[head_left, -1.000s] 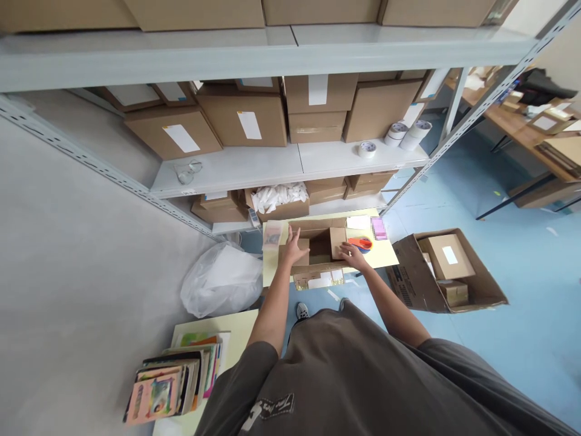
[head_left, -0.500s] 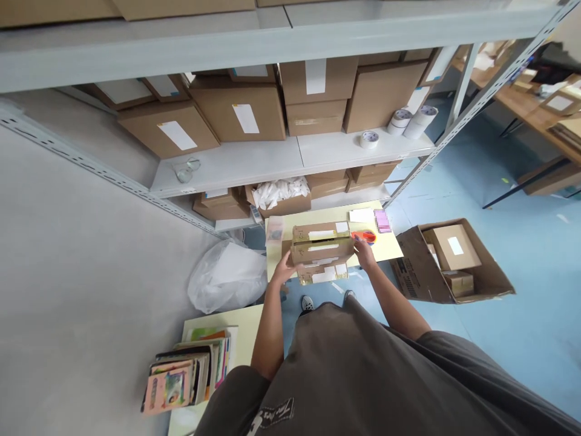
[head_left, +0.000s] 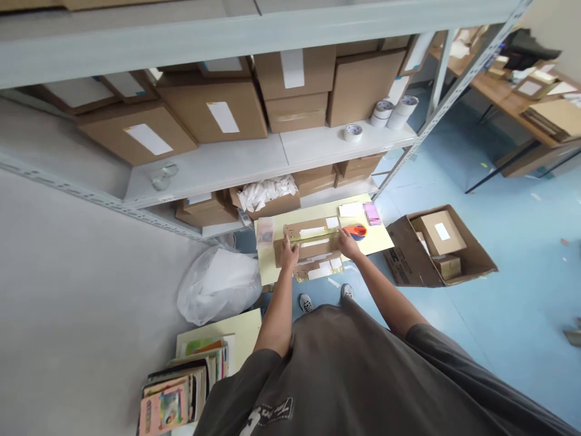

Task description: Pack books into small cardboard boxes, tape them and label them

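A brown cardboard box (head_left: 318, 247) with white label strips and shiny tape lies on the pale yellow table (head_left: 382, 240). My left hand (head_left: 289, 252) grips its left end, the fingers on the top and the thumb pointing inward along the seam. At the right end, my right hand (head_left: 348, 243) holds the box by its top edge. Just beyond the right hand lies an orange and blue tool (head_left: 357, 232), perhaps a tape dispenser. The front face of the box, with more labels and tape, hangs over the near table edge.
A grey shelf rack (head_left: 218, 158) with cartons and tape rolls (head_left: 353, 132) stands beyond the table. On the floor at right is a large open carton (head_left: 411, 266) holding smaller boxes. A plastic bag (head_left: 218, 284) and stacked books (head_left: 177, 387) are at left.
Both hands have moved from the sides of the box up onto its top edges. The box sits a little further onto the table, and the view has shifted slightly.
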`<state>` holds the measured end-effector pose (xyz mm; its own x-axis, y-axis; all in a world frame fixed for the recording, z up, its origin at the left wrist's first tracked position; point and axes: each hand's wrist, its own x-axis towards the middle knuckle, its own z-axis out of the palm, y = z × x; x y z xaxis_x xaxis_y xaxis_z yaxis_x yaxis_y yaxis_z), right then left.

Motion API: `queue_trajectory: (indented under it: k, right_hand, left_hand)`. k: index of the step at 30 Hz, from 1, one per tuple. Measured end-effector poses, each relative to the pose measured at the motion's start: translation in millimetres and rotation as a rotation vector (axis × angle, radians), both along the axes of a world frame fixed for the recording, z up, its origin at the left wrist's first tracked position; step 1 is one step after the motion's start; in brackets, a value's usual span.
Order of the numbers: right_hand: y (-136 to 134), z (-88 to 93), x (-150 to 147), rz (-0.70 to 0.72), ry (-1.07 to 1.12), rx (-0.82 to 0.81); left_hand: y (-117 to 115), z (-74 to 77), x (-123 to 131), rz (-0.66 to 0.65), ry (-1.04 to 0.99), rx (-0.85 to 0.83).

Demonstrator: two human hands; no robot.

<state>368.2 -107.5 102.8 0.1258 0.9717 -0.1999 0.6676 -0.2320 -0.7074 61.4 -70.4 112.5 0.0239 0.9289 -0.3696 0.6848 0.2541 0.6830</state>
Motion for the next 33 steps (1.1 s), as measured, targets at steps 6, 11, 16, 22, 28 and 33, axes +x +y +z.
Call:
queue_trajectory:
  k: [6, 11, 16, 22, 28, 33]
  right_hand:
    - [13.3, 13.6, 27.0, 0.044, -0.130, 0.048]
    - [27.5, 7.1, 67.8, 0.034, -0.186, 0.130]
    - [38.0, -30.2, 119.6, -0.026, -0.148, 0.068]
    - [44.4, -93.7, 140.5, 0.204, -0.136, -0.210]
    - [52.9, -118.3, 135.2, 0.188, -0.149, -0.224]
    - [37.3, -99.5, 153.4, 0.094, -0.133, -0.200]
  left_hand:
    - [11.2, 0.0, 20.2, 0.260, 0.137, 0.040]
    - [25.9, -7.3, 27.2, 0.315, 0.239, -0.009]
    - [31.9, -12.5, 25.4, 0.252, 0.311, -0.025]
    - [38.2, -17.2, 22.5, 0.256, 0.346, -0.026]
    - [37.2, -15.7, 24.5, 0.278, 0.352, -0.018]
    - [35.8, -5.9, 37.7, 0.312, 0.402, -0.047]
